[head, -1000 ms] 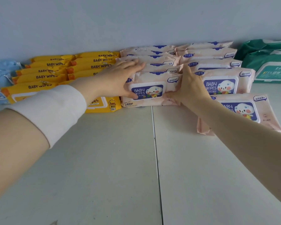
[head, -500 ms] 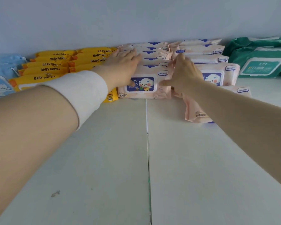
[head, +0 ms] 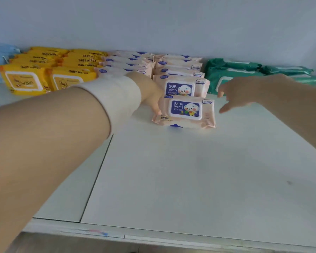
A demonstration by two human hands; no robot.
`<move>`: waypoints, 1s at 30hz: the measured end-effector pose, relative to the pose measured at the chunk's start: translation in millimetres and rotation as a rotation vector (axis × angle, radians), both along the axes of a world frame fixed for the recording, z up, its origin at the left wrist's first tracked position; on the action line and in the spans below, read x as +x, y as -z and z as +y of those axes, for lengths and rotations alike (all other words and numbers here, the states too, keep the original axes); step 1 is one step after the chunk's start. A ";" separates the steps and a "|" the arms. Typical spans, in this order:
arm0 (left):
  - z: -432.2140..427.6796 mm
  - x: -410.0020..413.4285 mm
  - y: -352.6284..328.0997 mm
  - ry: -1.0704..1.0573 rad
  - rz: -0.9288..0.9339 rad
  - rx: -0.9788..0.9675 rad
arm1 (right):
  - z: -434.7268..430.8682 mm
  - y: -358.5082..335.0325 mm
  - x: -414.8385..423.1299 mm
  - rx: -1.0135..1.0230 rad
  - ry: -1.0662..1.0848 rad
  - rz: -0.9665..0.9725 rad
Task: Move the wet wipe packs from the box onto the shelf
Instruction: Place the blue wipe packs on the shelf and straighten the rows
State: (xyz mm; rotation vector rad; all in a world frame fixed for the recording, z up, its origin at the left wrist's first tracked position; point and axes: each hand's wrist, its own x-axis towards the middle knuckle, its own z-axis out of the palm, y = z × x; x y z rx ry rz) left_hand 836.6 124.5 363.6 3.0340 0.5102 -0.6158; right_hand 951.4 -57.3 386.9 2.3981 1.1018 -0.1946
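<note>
The front pink pack (head: 185, 111) lies flat on the shelf (head: 171, 170), just in front of the pink rows (head: 179, 70). My left hand (head: 150, 94) touches the pack's left end; its fingers are mostly hidden, so I cannot tell their grip. My right hand (head: 243, 90) hovers to the right of the pack, apart from it, fingers (head: 230, 106) loosely spread and holding nothing. Yellow packs (head: 44, 70) lie left of that pack, green packs (head: 244, 70) right.

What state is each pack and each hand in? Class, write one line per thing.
Front pink pack: flat on the shelf, lid shut.
Left hand: touches that pack's left end; fingers hidden.
Right hand: open, holding nothing, clear of the pack.
Pink rows: overlapping, leaning back.
Yellow packs: overlapping rows, lids shut.
Green packs: lying at the right.
</note>
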 end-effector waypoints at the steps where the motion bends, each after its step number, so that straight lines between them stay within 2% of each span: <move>1: -5.3 -0.1 5.8 -0.044 0.011 -0.052 | -5.5 8.2 0.1 0.058 0.033 0.068; 3: -5.5 -0.5 17.7 -0.074 -0.056 -0.167 | -11.1 26.4 0.3 0.239 0.117 0.207; 6: -12.1 -3.3 34.2 -0.171 -0.279 -0.357 | -6.4 56.9 -1.1 0.490 0.260 0.363; 9: -12.7 1.9 53.0 -0.303 -0.472 -0.541 | 1.9 83.3 -2.8 0.703 0.377 0.432; 11: -9.3 6.7 65.2 -0.382 -0.567 -0.581 | 2.6 98.0 -4.1 0.858 0.405 0.436; 13: -3.4 7.8 69.2 -0.405 -0.687 -0.557 | 1.7 108.8 -7.2 1.036 0.331 0.418; 17: 6.0 11.0 64.9 -0.219 -0.877 -0.464 | 12.4 120.9 -6.0 1.336 0.102 0.290; 20: 15.3 13.3 62.5 -0.120 -0.869 -0.376 | 28.8 128.7 1.3 1.421 0.060 0.220; 24: 27.0 19.4 58.5 0.105 -0.868 0.090 | 40.3 135.8 11.4 1.417 0.071 0.159; 27: 32.0 31.9 55.7 0.230 -0.652 0.220 | 40.4 137.1 18.1 1.415 0.139 0.213; 30: 40.0 48.7 53.7 0.225 -0.462 0.253 | 42.7 138.2 26.8 1.363 0.323 0.340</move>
